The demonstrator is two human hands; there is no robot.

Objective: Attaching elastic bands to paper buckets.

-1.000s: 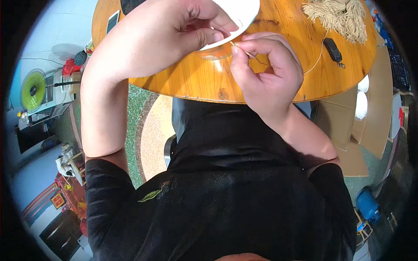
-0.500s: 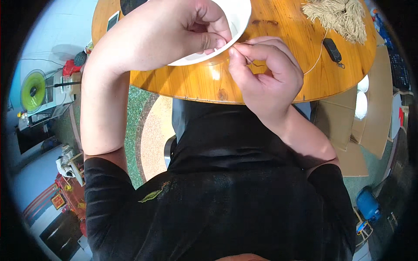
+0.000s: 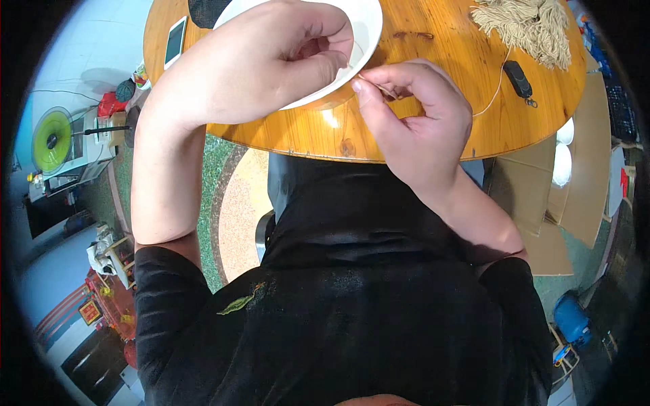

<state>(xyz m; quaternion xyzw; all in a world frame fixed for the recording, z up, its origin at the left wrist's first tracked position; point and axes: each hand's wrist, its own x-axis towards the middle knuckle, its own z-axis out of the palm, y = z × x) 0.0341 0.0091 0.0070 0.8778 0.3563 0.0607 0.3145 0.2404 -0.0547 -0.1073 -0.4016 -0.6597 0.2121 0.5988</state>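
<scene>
A: Where do we have the cord?

B: Our right hand (image 3: 423, 108) has one end of a thin beige cord (image 3: 500, 84) pinched between thumb and forefinger, just beside the rim of a white bowl (image 3: 367, 26). Beyond that hand a length shows on the wooden worktop (image 3: 298, 139), leading up to the bundle of beige yarn (image 3: 525, 30), past the black key fob (image 3: 516, 76).

A: And our left grip?

B: Our left hand (image 3: 291, 64) arches over the bowl, thumb and forefinger curled close to each other near the rim. We cannot tell whether they press on anything; the hand itself hides too much.

A: Which step are we in, would we say?

B: Our judgement is fine fingertip work: the pinched end is being handled close to the left fingers.

A: What would the next move call for?

B: Probably a steady right pinch, some slack in the cord, and the left fingertips near enough to take the end if we need both hands on it.
</scene>
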